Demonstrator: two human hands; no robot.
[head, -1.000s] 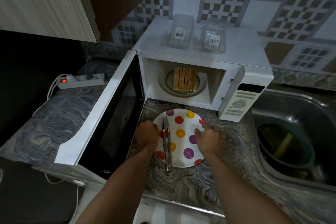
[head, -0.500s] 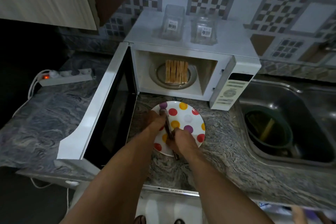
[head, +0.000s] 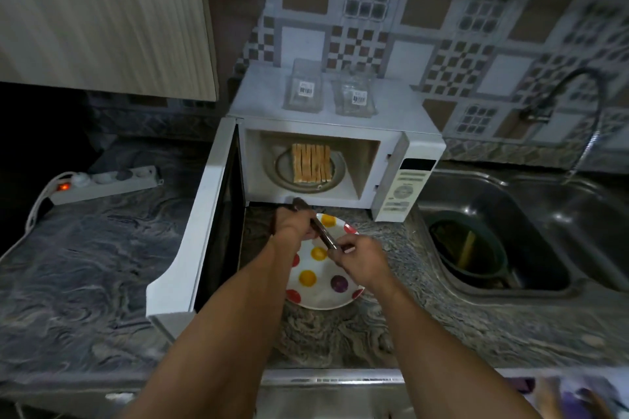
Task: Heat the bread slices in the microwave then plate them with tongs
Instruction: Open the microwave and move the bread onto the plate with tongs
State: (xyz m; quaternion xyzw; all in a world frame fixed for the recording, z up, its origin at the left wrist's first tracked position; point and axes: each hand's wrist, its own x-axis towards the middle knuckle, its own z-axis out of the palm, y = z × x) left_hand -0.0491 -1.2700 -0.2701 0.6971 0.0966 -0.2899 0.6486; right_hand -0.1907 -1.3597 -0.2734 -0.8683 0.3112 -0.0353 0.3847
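Observation:
Several bread slices (head: 311, 163) stand side by side on the glass turntable inside the white microwave (head: 401, 126), whose door (head: 200, 224) hangs open to the left. In front of it a white plate with coloured dots (head: 320, 292) rests on the counter. Metal tongs (head: 322, 235) are lifted above the plate, tips pointing toward the microwave. My left hand (head: 292, 224) grips the tongs near their front end. My right hand (head: 357, 257) grips their rear end.
Two clear plastic containers (head: 304, 88) sit on top of the microwave. A power strip (head: 105, 180) with a lit red switch lies on the marble counter at left. A steel sink (head: 531, 231) holding a dark bowl (head: 466, 245) is at right, with a tap (head: 571, 102) behind it.
The tongs lay on the plate a second ago with my hands beside them. Both hands closed on them and lifted them off the plate, tips swinging toward the microwave.

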